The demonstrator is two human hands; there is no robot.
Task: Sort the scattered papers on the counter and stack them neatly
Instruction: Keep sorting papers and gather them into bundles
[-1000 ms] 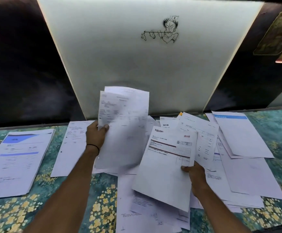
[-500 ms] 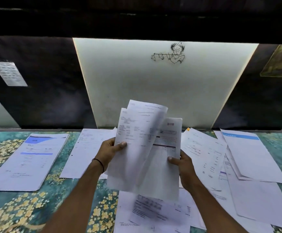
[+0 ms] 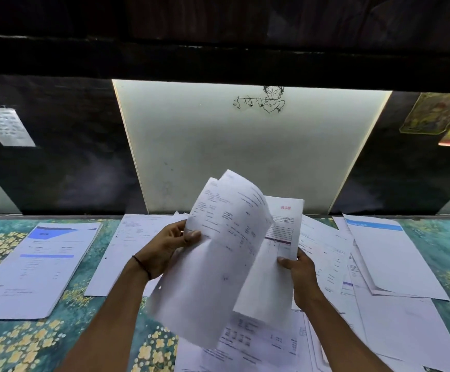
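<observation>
My left hand (image 3: 165,247) grips a bunch of white printed sheets (image 3: 218,253) at their left edge, lifted above the counter and curling at the top. My right hand (image 3: 300,275) pinches an invoice sheet (image 3: 277,253) with a red heading and a purple stripe, tucked behind the bunch on its right side. Loose papers (image 3: 326,259) lie overlapping on the counter to the right and below my hands (image 3: 258,342). A neat stack topped by a blue-headed sheet (image 3: 38,267) lies at the left.
The counter (image 3: 12,345) has a teal cloth with yellow flowers. A single white sheet (image 3: 122,253) lies between the left stack and my hands. A blue-banded sheet (image 3: 387,253) tops the right pile. A white wall panel (image 3: 245,151) rises behind the counter.
My right hand lifted the invoice off the pile and brought it up behind the sheets in my left hand. Both hands rose together, and my view tilted upward.
</observation>
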